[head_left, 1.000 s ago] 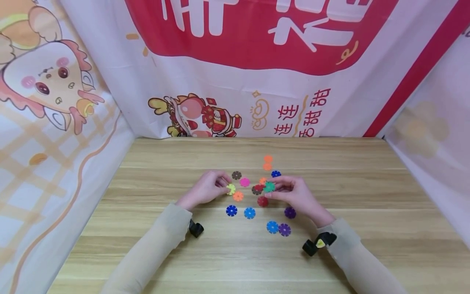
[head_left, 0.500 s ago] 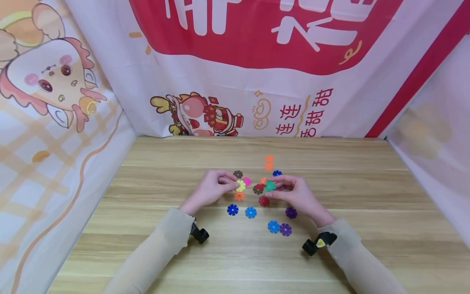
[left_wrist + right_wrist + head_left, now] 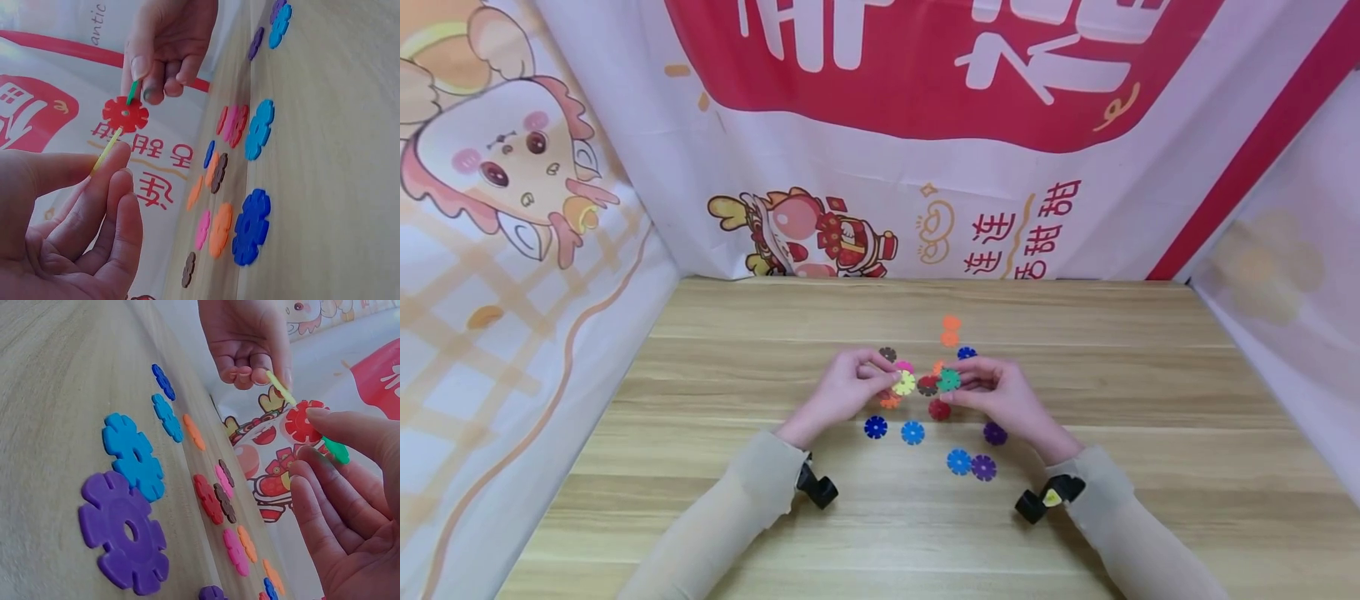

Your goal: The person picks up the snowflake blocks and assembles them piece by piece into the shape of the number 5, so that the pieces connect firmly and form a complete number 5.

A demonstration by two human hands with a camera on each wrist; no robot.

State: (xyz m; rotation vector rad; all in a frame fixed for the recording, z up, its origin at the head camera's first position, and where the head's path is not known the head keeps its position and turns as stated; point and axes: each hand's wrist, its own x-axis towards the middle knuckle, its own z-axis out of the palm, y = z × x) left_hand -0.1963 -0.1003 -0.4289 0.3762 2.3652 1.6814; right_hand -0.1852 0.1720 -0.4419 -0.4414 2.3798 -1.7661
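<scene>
My left hand (image 3: 850, 383) pinches a yellow notched plastic disc (image 3: 107, 150) between thumb and fingertips. Across from it, my right hand (image 3: 1003, 390) holds a green notched disc (image 3: 950, 380) joined to a red one (image 3: 119, 114), which stands crosswise to it. Both wrist views show the yellow disc edge-on, its tip right at the rim of the red disc. The held pieces are raised above the table. Thumb and fingers of the right hand hide part of the green disc (image 3: 337, 450) in the right wrist view.
Several loose notched discs lie on the wooden table (image 3: 737, 333). Nearest are a dark blue disc (image 3: 876, 427), a light blue one (image 3: 913, 432) and a purple one (image 3: 983, 467). Two orange discs (image 3: 951, 329) lie farther back. A printed cloth (image 3: 880, 150) hangs behind the table.
The left hand has moved right with the yellow disc, bringing it up to the right hand's red and green pieces. The right hand has stayed nearly in place.
</scene>
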